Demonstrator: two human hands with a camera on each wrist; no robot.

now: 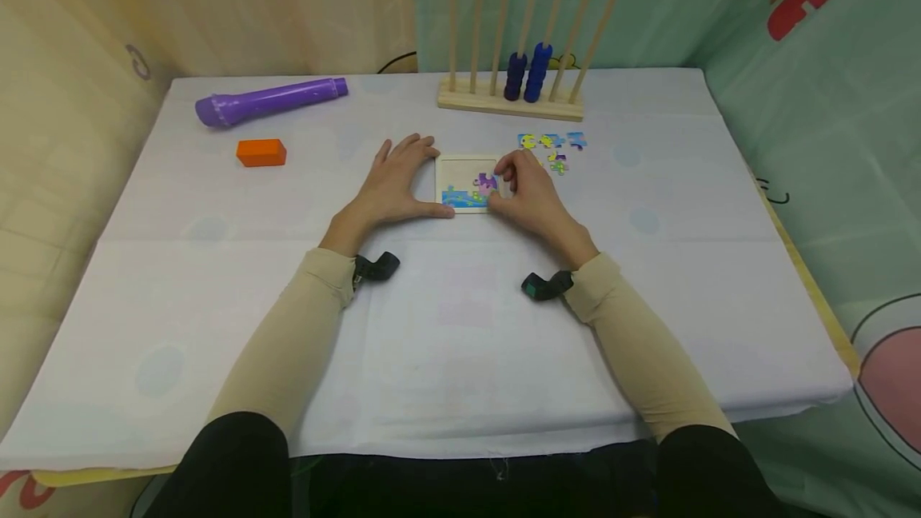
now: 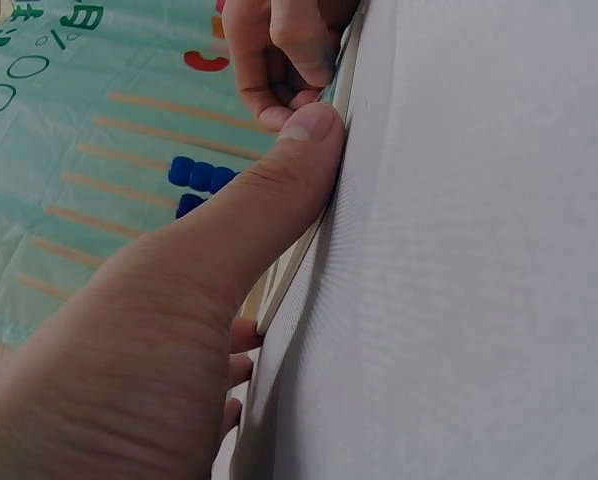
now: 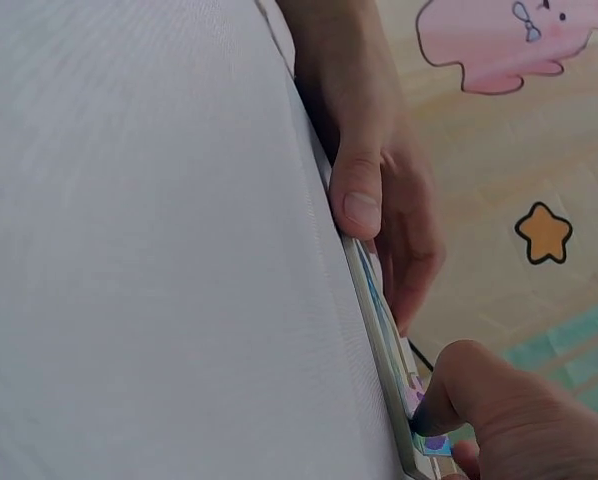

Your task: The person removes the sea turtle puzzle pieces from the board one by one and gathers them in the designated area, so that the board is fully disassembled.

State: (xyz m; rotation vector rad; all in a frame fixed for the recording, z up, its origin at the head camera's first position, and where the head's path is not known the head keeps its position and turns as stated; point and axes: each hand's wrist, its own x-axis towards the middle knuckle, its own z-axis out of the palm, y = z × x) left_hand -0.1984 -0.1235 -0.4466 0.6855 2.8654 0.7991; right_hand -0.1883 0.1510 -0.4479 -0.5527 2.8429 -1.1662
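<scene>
Spanning the left side of the puzzle board (image 1: 456, 173) at frame center, the left hand (image 1: 396, 182) is resting with fingers spread, while the right hand (image 1: 532, 197), over the board's right edge, is pinching a piece (image 3: 436, 444) between curled fingers.

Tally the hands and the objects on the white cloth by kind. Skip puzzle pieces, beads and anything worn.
Left hand and right hand: 2
Puzzle board: 1
Wooden rod rack: 1
Orange block: 1
Long purple object: 1
Total: 6
</scene>
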